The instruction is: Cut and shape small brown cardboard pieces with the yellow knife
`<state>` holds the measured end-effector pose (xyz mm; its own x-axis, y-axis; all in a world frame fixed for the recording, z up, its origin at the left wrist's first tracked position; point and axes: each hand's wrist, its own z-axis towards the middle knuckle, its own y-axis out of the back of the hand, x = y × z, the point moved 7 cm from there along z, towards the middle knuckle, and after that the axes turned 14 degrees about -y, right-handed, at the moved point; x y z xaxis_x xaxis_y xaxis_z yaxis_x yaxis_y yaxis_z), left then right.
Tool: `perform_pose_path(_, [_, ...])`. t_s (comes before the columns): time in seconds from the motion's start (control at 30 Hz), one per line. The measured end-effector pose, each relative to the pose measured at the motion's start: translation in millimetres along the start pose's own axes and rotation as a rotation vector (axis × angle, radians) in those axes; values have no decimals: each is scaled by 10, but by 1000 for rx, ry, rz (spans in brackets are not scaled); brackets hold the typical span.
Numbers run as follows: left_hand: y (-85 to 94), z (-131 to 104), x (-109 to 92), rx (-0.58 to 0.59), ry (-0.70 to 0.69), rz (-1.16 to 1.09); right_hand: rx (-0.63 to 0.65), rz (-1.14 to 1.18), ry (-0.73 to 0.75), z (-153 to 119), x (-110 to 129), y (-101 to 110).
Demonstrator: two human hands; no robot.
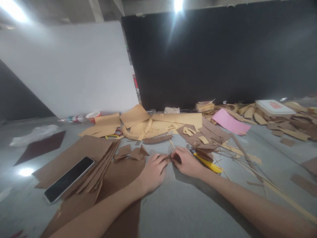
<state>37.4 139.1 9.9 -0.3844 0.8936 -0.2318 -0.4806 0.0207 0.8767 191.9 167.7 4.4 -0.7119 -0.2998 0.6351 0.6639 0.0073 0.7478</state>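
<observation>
My left hand (154, 171) and my right hand (187, 163) meet at the middle of the table, fingertips almost touching. Between them they pinch a small piece of brown paper (169, 158), mostly covered by the fingers. A thin pale strip (171, 144) points up just behind the fingertips. Beside my right hand lies a yellow-handled tool (209, 163), partly hidden. Small folded brown paper pieces (135, 153) lie left of the fingers, on a large brown sheet (121, 180) that reaches under my left forearm.
A phone (69, 178) rests on stacked brown sheets (81, 148) at left. Behind are tan paper (178, 119), scissors (114, 135), a paper cup (93, 116) and a pink sheet (230, 122). Scraps and thin strips (272, 183) cover the right, near a white box (274, 108).
</observation>
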Motion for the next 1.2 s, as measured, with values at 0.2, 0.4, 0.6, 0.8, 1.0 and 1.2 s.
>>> perform_pose_path(0.2, [-5, -13, 21, 3, 14, 1, 26, 101, 20, 21, -77, -52])
perform_pose_path(0.4, [2, -19, 33, -14, 27, -15, 45, 232, 28, 52, -96, -68])
perform_pose_path(0.6, [5, -29, 47, -9, 27, -16, 37, 261, 43, 42, -77, -59])
perform_pose_path(0.8, [1, -37, 72, 8, 56, -4, 9, 277, 87, 11, -54, -28])
perform_pose_path(1.0, [0, -36, 81, 8, 48, 10, -37, 233, 99, 19, -83, -30])
perform_pose_path(1.2, [1, -41, 86, -29, 39, -17, -38, 225, 101, 18, -52, -9])
